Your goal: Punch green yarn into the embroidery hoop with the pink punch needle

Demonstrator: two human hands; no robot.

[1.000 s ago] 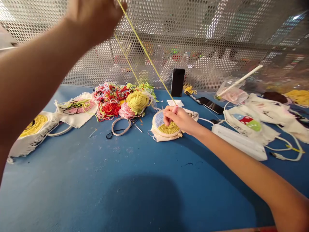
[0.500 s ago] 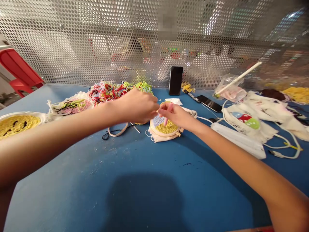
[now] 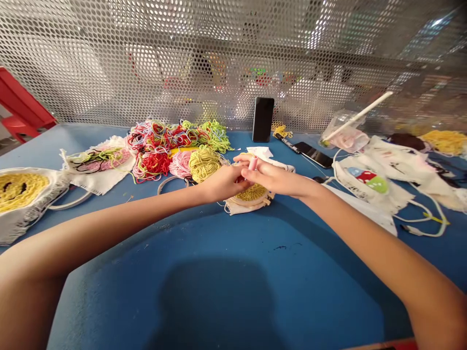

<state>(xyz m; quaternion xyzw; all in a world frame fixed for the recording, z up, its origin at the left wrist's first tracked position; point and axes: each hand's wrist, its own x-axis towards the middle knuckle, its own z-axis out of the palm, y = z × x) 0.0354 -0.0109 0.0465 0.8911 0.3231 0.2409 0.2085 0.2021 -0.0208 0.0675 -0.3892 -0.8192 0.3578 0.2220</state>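
Observation:
A small embroidery hoop [image 3: 251, 197] with white cloth and yellow stitching lies on the blue table [image 3: 219, 272]. My right hand [image 3: 272, 176] is over it, gripping a pink punch needle [image 3: 252, 163] upright. My left hand [image 3: 226, 181] rests on the hoop's left side, fingertips touching the right hand near the needle; whether it pinches the thread is hidden. A ball of yellow-green yarn [image 3: 203, 163] sits just left of the hoop.
A tangle of red, pink and green yarn [image 3: 164, 146] lies behind. Finished pieces [image 3: 22, 187] and an empty hoop [image 3: 171, 182] lie left. Two phones [image 3: 263, 119], white cables and stitched cloths [image 3: 368, 182] crowd the right. A perforated metal screen [image 3: 109, 58] closes the far edge.
My left hand came down from high above, where it pulled yellow thread taut, to the hoop beside the right hand. The right hand stayed on the hoop with the needle.

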